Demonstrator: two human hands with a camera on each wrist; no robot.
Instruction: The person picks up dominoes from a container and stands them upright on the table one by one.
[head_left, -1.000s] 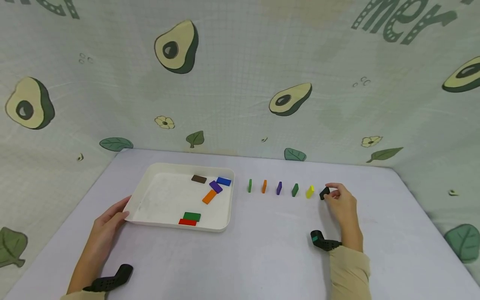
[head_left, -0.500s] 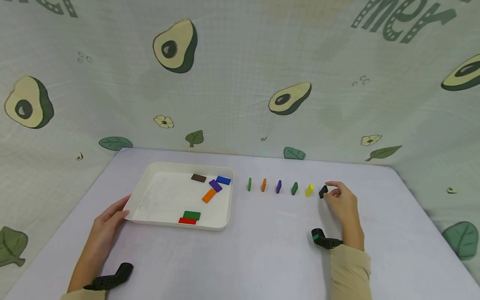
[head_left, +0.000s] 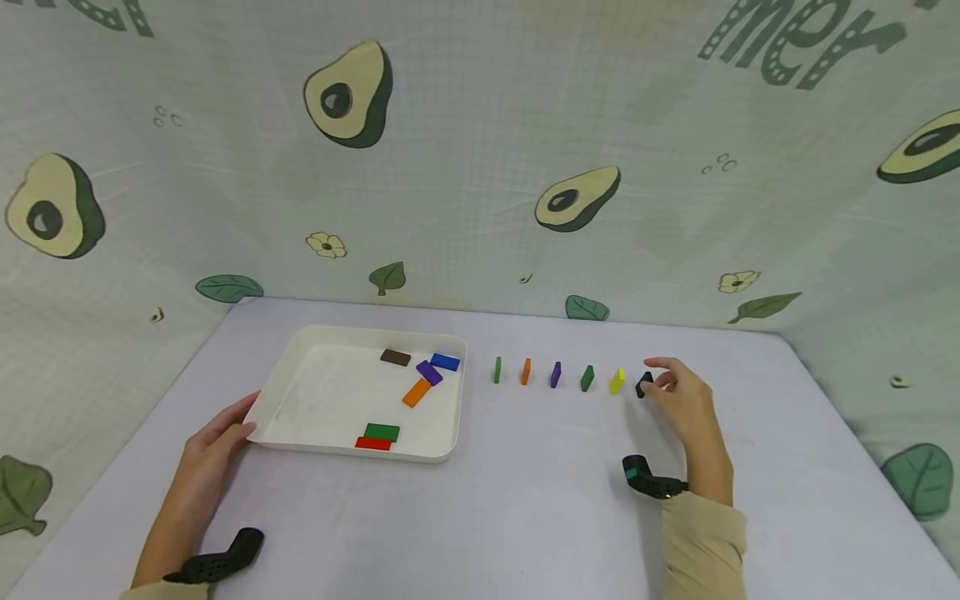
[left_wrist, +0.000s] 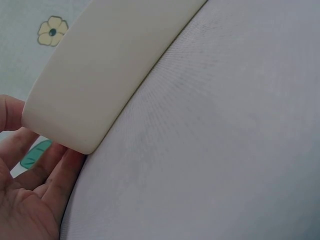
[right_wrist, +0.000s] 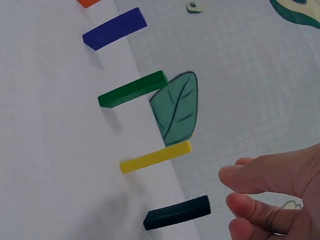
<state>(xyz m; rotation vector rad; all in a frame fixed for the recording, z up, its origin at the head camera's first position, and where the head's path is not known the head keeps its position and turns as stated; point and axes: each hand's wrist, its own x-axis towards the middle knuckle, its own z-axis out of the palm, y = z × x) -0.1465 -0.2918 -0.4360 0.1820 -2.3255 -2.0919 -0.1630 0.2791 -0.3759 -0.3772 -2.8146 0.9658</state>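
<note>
A black domino block (head_left: pixel 644 384) stands upright on the white table at the right end of a row. My right hand (head_left: pixel 678 400) is just right of it; in the right wrist view the thumb and fingertips are spread apart, with a gap between them and the black domino block (right_wrist: pixel 178 213). Left of it stand a yellow domino block (head_left: pixel 617 382), a dark green one (head_left: pixel 587 378) and a purple one (head_left: pixel 556 374). My left hand (head_left: pixel 213 450) holds the near left corner of a white tray (head_left: pixel 300 446), thumb and fingers against its wall (left_wrist: pixel 100 75).
An orange domino block (head_left: pixel 526 372) and a light green one (head_left: pixel 497 370) finish the row on its left. Several flat-lying dominoes are in the tray, among them a brown (head_left: pixel 395 357) and a red one (head_left: pixel 372 443). A printed cloth (head_left: pixel 465 125) hangs behind the table (head_left: pixel 480 525).
My right fingers have let go of the black domino block and drawn slightly away; it stays standing in the row. The left hand and tray have not moved.
</note>
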